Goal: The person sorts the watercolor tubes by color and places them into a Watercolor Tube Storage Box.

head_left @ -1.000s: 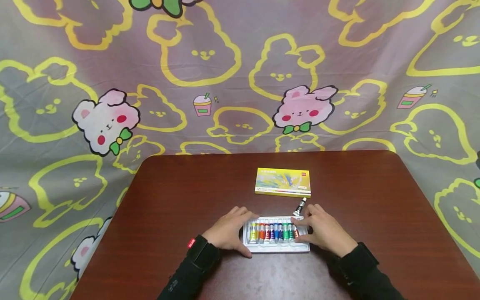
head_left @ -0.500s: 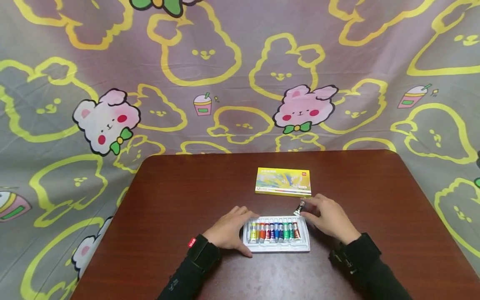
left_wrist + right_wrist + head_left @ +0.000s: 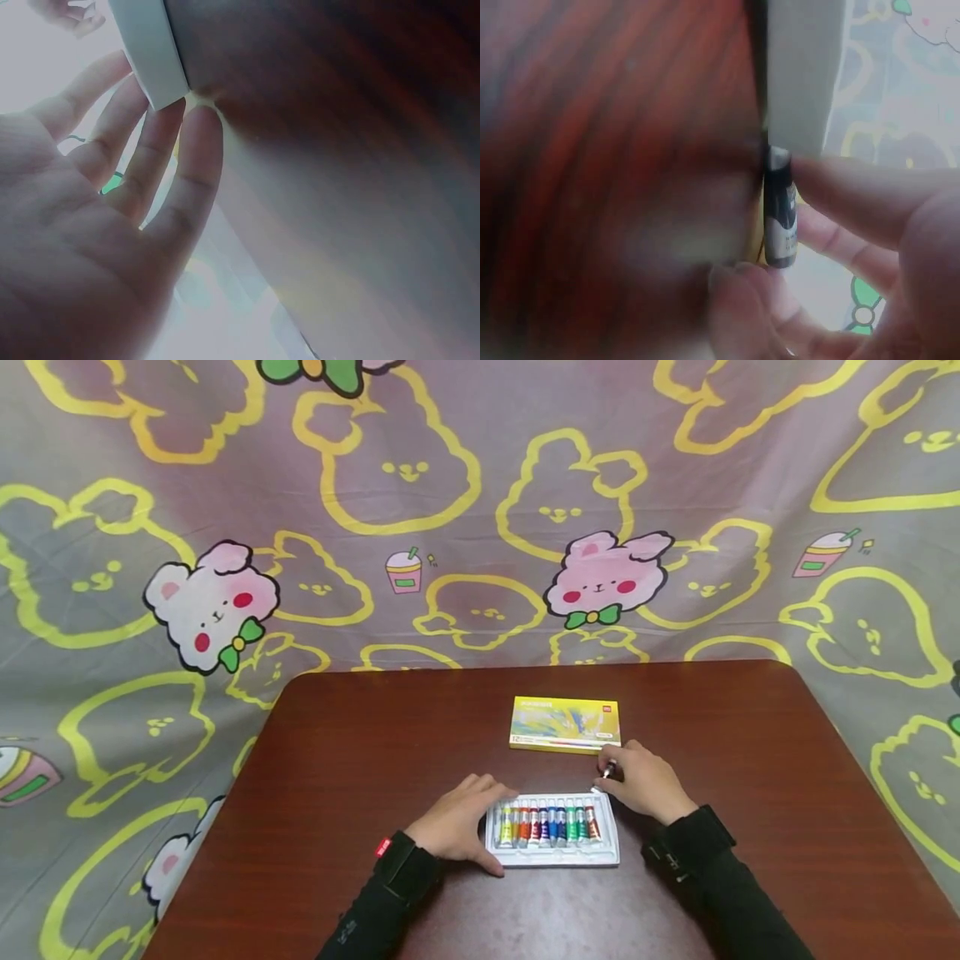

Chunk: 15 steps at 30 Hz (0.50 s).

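Note:
A white tray (image 3: 558, 857) of small paint tubes in several colours lies on the table. My left hand (image 3: 459, 822) grips its left end, thumb at the near corner and fingers at the far corner. In the left wrist view, fingertips (image 3: 201, 124) rest along the tray's white side (image 3: 150, 52). Just beyond the tray's far right corner, my right hand (image 3: 647, 783) pinches a loose black-and-white paint tube (image 3: 781, 210). The thumb lies against one side of that tube in the right wrist view, and the other fingers curl near its lower end.
A flat yellow paint box (image 3: 566, 724) lies behind the tray, close to the right hand's fingertips. The brown table (image 3: 390, 735) has rounded far corners. A patterned curtain (image 3: 450, 485) hangs behind it.
The right hand has left the tray's right end, moved away to the loose black-and-white paint tube and closed its fingers on it. The left hand and the tray stay in place.

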Motion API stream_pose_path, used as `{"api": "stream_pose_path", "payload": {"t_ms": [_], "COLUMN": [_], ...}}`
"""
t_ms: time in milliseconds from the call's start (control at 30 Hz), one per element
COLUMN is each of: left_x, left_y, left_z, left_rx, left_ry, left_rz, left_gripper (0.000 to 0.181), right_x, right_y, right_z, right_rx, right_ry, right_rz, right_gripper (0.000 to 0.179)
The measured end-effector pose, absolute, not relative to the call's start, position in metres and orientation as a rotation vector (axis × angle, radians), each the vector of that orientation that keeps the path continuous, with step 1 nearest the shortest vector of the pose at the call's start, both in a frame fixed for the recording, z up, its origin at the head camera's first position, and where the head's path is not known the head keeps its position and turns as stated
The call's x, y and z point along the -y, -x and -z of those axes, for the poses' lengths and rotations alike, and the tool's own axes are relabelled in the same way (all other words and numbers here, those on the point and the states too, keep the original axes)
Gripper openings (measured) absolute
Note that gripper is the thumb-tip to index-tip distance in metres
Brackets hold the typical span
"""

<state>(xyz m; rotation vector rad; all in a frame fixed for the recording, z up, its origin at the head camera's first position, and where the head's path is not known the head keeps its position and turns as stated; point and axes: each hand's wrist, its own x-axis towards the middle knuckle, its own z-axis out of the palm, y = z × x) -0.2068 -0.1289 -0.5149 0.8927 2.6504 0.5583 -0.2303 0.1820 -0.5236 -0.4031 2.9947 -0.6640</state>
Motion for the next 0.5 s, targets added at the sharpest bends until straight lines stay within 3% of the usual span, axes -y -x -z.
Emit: {"api": "stream_pose_path", "payload": {"t_ms": [267,500], "left_x": [0.1296,0.1305], "left_y": [0.2055,0.2054], "left_z": [0.514,0.5133], "left_rx": [-2.654,-2.654], "left_ry": [-0.896,-0.912], "left_rz": [-0.556,-0.559], "left_gripper": [0.102,0.101], "right_x": [-0.1849,-0.1884], "right_y": [0.2335,0.2314], "right_z": [0.5244,0.5174], "right_rx": [-2.918,-2.862], "right_ry": [0.508,0.439], "right_rz": [0.989,1.325], "right_gripper": [0.021,0.047]}}
